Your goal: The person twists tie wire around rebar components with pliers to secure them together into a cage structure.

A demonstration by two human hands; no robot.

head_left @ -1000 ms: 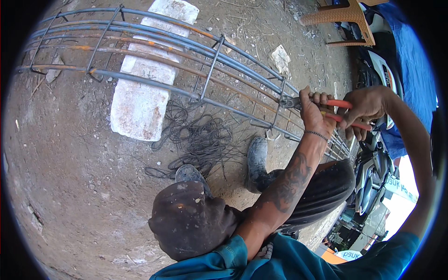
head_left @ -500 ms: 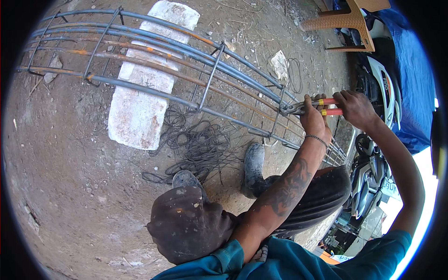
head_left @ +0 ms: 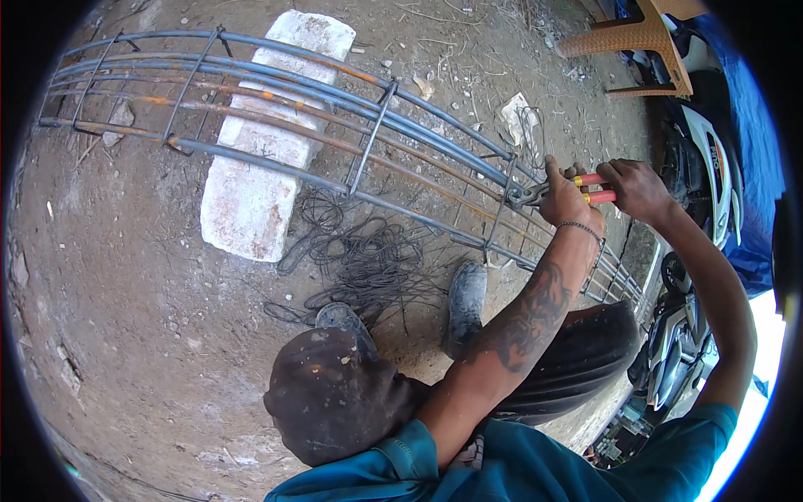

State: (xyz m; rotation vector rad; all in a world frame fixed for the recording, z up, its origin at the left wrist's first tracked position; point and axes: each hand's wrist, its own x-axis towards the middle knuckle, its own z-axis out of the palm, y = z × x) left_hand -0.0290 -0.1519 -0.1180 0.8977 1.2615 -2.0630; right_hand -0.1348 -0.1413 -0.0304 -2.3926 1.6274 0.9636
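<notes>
A pair of pincers (head_left: 600, 197) with red and yellow handles lies level at a tied corner of the rebar cage (head_left: 335, 176). My right hand (head_left: 640, 189) is closed round the ends of the handles. My left hand (head_left: 571, 199) wraps the pincers nearer the jaws, thumb pointing up, and hides their middle. The jaws touch a square stirrup (head_left: 499, 213) where it crosses the long bars; the bit of wire there is too small to make out. Long bluish and rusty bars run from far left toward the lower right, past my left forearm.
A white block (head_left: 251, 197) lies beneath the cage. Tangled tie wire (head_left: 368, 263) is on the dirt by my boots (head_left: 467, 299). A brown plastic chair (head_left: 636, 50), parked motorbikes (head_left: 669, 335) and a blue tarp (head_left: 757, 134) stand at the right. Pale scrap (head_left: 520, 121) lies beyond the cage.
The view has shifted slightly, so the surroundings sit a little differently. Both hands stay on the pincers at the same stirrup corner, with hardly any visible movement.
</notes>
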